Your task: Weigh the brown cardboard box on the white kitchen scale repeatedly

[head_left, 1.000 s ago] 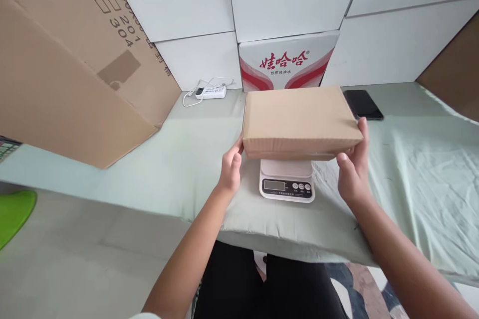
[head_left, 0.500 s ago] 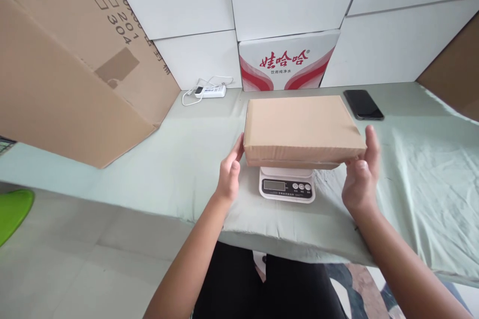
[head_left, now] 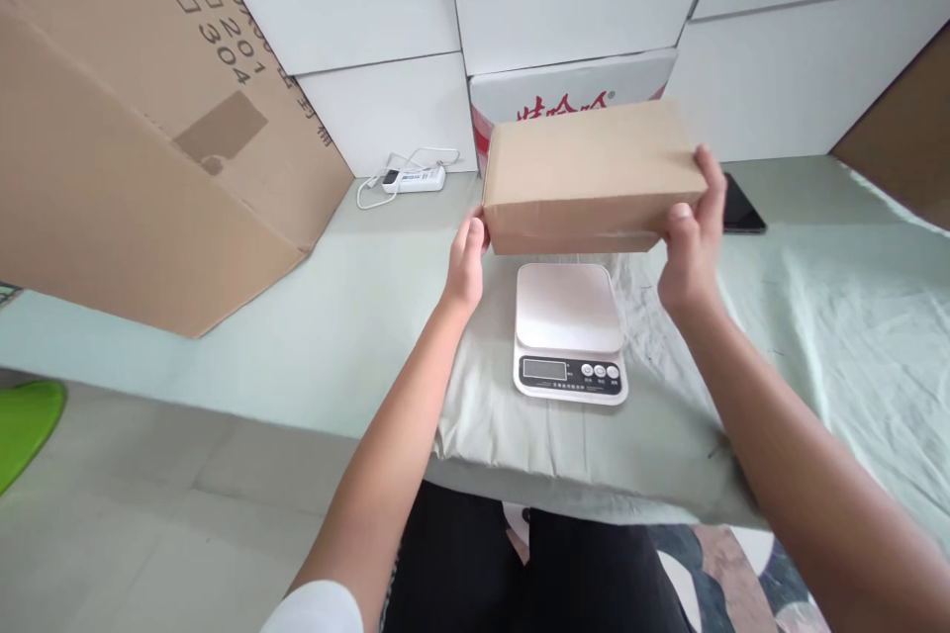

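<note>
Head view: I look down along both forearms at my hands and what they carry.
My left fingers (head_left: 475, 229): pressed flat against the left end of the cardboard box (head_left: 590, 168), thumb toward me, closed on that end.
My left hand (head_left: 466, 262): sits just below and beside the box's near left corner, wrist angled up from the lower middle of the picture.
My right fingers (head_left: 711, 186): wrapped over the right end of the box, fingertips on its top edge, thumb on the near face.
My right hand (head_left: 690, 242): clamps that end, so the box is gripped between my two hands.
Cardboard box: plain brown, closed, long side running left to right, held level in the air. It is clear of the scale, above and behind the weighing plate.
Kitchen scale (head_left: 569, 331): white, its bare plate facing up, its dark display and three buttons along the near edge. It stands on the cloth between my forearms.
Cloth (head_left: 816, 316): pale green, wrinkled, covering the table and hanging over the near edge.
Phone (head_left: 740, 213): dark, lying flat on the cloth just past my right hand, partly hidden by it.
Red and white carton (head_left: 571, 91): stands against the wall behind the box, mostly covered by it.
Power strip (head_left: 414, 179): white, with a looped cable, at the wall to the left.
Big cardboard sheet (head_left: 148, 119): leans at the far left, printed with numbers.
</note>
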Demonstrator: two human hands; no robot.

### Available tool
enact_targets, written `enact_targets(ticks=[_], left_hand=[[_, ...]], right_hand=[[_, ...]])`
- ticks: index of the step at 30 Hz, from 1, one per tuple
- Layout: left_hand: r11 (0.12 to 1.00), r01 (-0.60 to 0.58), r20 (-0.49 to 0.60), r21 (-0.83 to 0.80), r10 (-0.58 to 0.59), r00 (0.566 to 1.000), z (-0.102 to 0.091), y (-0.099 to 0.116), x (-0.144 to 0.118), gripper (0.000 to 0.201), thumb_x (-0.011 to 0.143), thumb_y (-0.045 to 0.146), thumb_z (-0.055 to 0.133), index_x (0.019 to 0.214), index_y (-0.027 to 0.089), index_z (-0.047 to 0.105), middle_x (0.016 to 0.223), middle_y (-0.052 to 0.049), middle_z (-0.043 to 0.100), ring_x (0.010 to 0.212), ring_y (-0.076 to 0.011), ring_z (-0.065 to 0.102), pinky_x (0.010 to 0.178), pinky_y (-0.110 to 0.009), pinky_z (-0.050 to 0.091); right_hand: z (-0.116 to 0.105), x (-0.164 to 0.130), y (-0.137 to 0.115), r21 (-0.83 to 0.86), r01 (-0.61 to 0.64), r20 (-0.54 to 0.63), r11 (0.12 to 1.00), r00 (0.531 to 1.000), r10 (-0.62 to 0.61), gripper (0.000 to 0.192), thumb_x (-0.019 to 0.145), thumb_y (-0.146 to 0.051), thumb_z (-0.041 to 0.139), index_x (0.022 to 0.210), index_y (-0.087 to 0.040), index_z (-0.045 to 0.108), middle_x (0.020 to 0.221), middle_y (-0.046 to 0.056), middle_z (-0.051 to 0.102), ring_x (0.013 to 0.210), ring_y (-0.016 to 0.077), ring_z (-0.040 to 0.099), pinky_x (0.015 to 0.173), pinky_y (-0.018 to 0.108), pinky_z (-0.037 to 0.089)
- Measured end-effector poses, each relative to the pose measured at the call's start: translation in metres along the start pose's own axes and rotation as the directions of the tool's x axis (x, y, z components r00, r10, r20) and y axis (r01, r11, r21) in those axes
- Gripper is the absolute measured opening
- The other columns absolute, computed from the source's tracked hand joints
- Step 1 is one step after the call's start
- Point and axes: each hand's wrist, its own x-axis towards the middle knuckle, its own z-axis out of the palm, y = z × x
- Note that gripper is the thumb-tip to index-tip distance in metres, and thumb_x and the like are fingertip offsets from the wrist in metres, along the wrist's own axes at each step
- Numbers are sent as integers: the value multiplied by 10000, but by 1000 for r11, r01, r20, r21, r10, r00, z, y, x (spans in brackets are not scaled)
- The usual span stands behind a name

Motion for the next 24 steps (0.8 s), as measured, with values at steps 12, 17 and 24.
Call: enact_targets(ticks=[12, 17, 24], left_hand=[[991, 135, 0, 9, -135, 991, 2, -48, 4, 944, 935, 953, 474, 1574, 274, 620, 1736, -121, 591, 1677, -354, 488, 1377, -509, 406], [988, 157, -10, 7, -157, 988, 2, -51, 3, 932, 951, 938, 463, 1579, 267, 620, 1727, -124, 603, 1673, -358, 495, 1361, -509, 430], [985, 172, -112, -5, -171, 979, -6, -53, 3, 1044, 922, 969, 460, 1682, 256, 508, 1852, -127, 416, 1745, -336, 372, 1412, -483, 358]], right_hand=[[11, -10, 66, -6, -86, 28, 996, 996, 86, 910, 923, -815, 577, 1705, -384, 405, 1802, 61, 475, 1731, 375, 381, 1446, 681, 295], [13, -11, 67, -40, -89, 28, 995, 996, 90, 874, 946, -810, 568, 1694, -380, 429, 1791, 71, 487, 1711, 375, 408, 1442, 687, 286], [3, -16, 75, -12, -65, -17, 998, 998, 64, 903, 980, -793, 526, 1770, -437, 271, 1809, 56, 426, 1709, 369, 404, 1380, 718, 394]])
